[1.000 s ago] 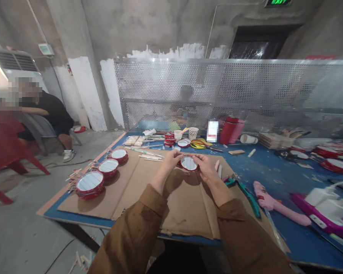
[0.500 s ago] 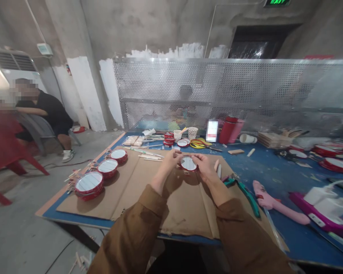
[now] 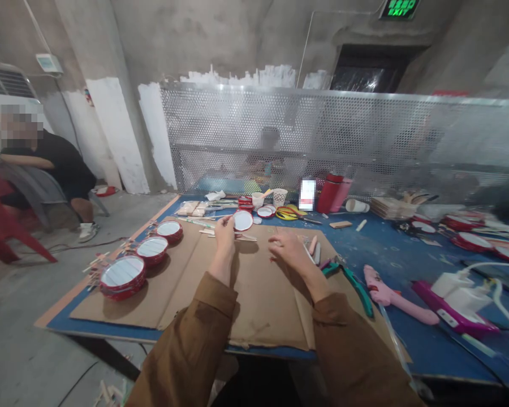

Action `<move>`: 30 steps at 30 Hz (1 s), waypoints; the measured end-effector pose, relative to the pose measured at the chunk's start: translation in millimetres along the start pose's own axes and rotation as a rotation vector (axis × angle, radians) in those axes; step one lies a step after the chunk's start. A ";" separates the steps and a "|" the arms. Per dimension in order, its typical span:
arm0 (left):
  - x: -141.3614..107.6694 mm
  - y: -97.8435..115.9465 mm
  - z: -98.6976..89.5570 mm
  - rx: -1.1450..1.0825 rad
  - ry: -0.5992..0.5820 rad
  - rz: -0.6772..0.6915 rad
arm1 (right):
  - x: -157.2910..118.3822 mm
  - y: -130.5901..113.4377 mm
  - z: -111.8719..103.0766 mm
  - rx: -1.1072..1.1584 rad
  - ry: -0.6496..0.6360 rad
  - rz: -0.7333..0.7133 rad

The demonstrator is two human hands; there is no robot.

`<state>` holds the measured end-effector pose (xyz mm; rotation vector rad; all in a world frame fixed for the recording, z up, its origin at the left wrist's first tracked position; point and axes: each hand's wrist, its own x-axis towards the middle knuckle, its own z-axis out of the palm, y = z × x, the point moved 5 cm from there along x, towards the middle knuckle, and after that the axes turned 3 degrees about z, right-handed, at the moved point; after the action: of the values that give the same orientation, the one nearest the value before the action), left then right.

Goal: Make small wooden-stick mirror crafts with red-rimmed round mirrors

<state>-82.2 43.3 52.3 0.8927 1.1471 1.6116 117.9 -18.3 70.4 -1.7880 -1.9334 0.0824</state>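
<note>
My left hand [image 3: 225, 230] grips a small round piece [image 3: 243, 221] by its left edge; it has a pale face and a red rim, and is lifted above the cardboard [image 3: 195, 271]. Thin sticks [image 3: 246, 238] lie just below it. To the right, my right hand [image 3: 285, 246] hovers over the cardboard, fingers bent; a tiny red bit shows under its fingertips, too small to make out. Three red-rimmed round pieces with sticks, the nearest [image 3: 123, 275] the largest, stand in a row on the left.
Teal-handled pliers [image 3: 356, 285], a pink glue gun [image 3: 396, 297] and a purple power strip [image 3: 453, 311] lie on the right. Yellow scissors [image 3: 289, 213], paper cups [image 3: 280, 196], a phone [image 3: 307, 195] and a red bottle [image 3: 328, 193] line the back. A person [image 3: 55, 164] sits at far left.
My left hand has carried the round piece up and to the left. My right hand has come off it and is now apart. The view has shifted slightly.
</note>
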 end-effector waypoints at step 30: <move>-22.9 -40.0 40.8 0.343 -0.511 -0.131 | 0.1 20.2 -3.7 -0.125 0.039 0.253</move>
<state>-27.1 37.8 25.4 1.3289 1.0957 1.0072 138.0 -16.4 66.1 -2.0939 -1.7100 0.0125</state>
